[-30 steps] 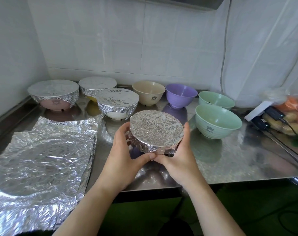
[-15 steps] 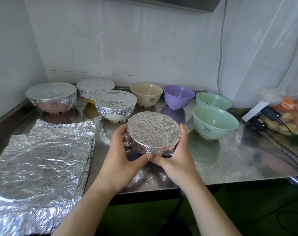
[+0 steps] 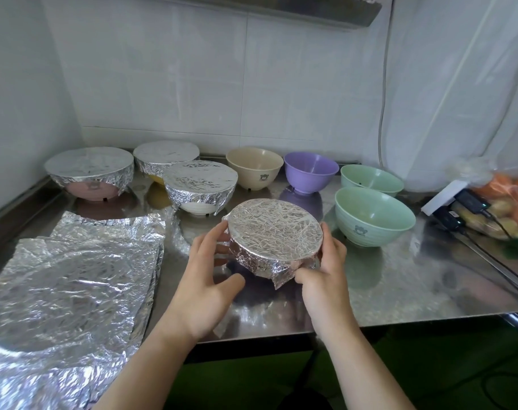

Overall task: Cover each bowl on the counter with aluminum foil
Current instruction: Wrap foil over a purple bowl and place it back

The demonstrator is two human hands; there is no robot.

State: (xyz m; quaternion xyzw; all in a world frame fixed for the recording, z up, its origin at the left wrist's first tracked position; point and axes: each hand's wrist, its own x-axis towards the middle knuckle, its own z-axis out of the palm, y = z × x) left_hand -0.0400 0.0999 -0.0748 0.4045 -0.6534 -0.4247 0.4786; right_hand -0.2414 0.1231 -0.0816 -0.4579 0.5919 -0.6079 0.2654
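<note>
The foil-wrapped bowl (image 3: 275,235) sits at the centre of the view, near the front edge of the steel counter (image 3: 399,279), tilted so its flat foil top faces the camera. It is placed here, I judge, so both hands can reach round its sides while the foil skirt is crimped under the rim.

The right hand (image 3: 325,270) is at the bowl's 4 o'clock. Its grip is closed on the bowl: the thumb presses a loose foil flap at the lower edge and the fingers curl round the far side. That flap sticks out, so this looks like the last fold to tuck down.

The left hand (image 3: 210,279) is at the bowl's 8 o'clock. Its fingertips touch the foil side while the thumb stands apart below, so this grip is loose and open, steadying more than holding.

Three finished foil-covered bowls (image 3: 200,184) stand at 10 to 11 o'clock, grouped to the left, seemingly to keep done work apart. Still bare are the beige bowl (image 3: 254,167) at 12 o'clock, the purple bowl (image 3: 311,171) at 1 o'clock and two green bowls (image 3: 373,214) at 2 o'clock. The stack of crinkled foil sheets (image 3: 71,285) lies at 8 o'clock, handy to the left hand. By this layout the task is about half done.
</note>
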